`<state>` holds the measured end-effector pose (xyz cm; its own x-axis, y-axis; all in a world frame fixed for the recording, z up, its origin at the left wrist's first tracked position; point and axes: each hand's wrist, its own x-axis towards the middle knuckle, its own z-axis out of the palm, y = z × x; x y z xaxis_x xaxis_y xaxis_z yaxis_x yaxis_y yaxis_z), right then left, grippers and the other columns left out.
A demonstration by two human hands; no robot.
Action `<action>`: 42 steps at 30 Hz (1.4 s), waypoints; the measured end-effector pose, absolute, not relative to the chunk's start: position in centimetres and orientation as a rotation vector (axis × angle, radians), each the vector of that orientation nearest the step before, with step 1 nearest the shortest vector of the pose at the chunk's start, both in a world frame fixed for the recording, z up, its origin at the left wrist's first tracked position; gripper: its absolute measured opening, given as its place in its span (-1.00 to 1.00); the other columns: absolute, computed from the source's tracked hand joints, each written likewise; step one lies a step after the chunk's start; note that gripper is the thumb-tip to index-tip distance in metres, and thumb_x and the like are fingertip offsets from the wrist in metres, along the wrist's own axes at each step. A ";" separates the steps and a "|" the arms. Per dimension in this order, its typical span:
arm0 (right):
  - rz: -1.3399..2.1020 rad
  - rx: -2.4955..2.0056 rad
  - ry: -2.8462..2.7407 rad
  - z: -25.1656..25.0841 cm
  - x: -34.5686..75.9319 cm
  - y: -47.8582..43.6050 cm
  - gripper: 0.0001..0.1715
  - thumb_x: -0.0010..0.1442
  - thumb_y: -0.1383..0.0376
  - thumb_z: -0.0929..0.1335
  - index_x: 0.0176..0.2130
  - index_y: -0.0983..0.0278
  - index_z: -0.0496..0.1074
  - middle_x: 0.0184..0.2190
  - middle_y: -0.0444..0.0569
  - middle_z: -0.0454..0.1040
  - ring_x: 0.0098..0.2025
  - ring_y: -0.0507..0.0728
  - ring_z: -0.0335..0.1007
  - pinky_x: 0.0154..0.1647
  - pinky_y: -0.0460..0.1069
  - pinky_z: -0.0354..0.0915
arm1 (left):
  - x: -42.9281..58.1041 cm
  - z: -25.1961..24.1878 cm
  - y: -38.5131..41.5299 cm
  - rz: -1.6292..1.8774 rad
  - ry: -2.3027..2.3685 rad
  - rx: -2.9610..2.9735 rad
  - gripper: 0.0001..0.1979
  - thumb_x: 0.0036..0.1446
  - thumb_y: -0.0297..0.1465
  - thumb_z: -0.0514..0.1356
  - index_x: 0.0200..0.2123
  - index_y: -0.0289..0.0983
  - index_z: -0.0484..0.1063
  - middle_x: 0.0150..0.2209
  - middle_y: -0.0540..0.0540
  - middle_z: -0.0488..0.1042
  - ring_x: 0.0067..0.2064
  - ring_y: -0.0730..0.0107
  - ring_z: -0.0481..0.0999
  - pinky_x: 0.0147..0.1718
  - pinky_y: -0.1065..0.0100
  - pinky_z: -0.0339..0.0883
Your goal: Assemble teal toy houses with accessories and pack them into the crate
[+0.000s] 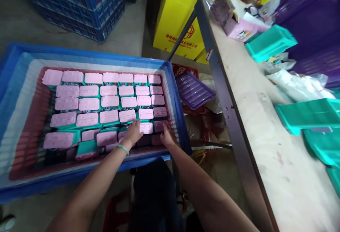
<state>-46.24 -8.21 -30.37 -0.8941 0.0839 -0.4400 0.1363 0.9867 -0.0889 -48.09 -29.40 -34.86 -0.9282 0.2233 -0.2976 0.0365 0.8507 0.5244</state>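
A blue crate (177,108) lined with clear plastic stands low on my left, packed with several rows of pink-lidded teal boxes (106,101). My left hand (134,133) reaches into its near right corner, fingers spread beside one pink box (146,128) in the front row. My right hand (167,136) rests just to the right, fingers on a darker pink box (160,125) by the crate wall. Whether either hand grips a box cannot be told. A green band circles my left wrist.
A pale worktable (255,125) with a metal edge runs along the right, carrying teal trays (308,113), a teal basket (271,40), plastic bags and a pink carton (239,26). A purple tray (193,90) lies in a red basket between crate and table. Blue crates (87,5) and yellow cartons (180,12) stand behind.
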 end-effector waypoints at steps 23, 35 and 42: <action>-0.038 0.279 2.663 -28.3 -35.3 -5.1 -0.28 0.44 -0.03 0.13 0.44 0.17 0.07 0.46 0.04 0.05 0.48 0.41 -0.16 0.40 0.35 -0.03 | -31.5 -26.5 -42.1 0.260 3.091 -0.249 -0.57 0.39 -0.25 -0.09 -0.18 -0.24 0.57 -0.16 -0.25 0.62 -0.01 -0.03 0.48 0.11 -0.03 0.09; -0.074 0.280 2.663 -28.7 -36.8 -4.9 -0.24 0.42 -0.03 0.14 0.45 0.21 0.07 0.45 0.11 0.07 0.43 0.45 0.02 0.40 0.41 -0.03 | -31.6 -26.5 -42.1 0.155 3.107 -0.253 -0.56 0.37 -0.32 -0.08 -0.33 -0.24 0.58 -0.22 -0.24 0.63 -0.05 -0.01 0.48 0.05 -0.03 0.08; -0.086 0.261 2.751 -29.4 -37.8 -5.2 -0.30 0.43 0.12 0.13 0.44 0.29 0.06 0.43 0.20 0.10 0.49 0.41 -0.15 0.38 0.47 -0.11 | -31.6 -26.6 -42.0 0.146 3.104 -0.277 -0.56 0.38 -0.31 -0.10 -0.30 -0.21 0.58 -0.20 -0.22 0.63 -0.05 0.00 0.48 0.08 -0.02 0.09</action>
<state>-37.82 -5.15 -29.39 -0.9126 0.1702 -0.3717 0.1930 0.9809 -0.0248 -31.56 -42.03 -26.56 -0.9839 -0.1759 -0.0299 -0.1780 0.9798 0.0911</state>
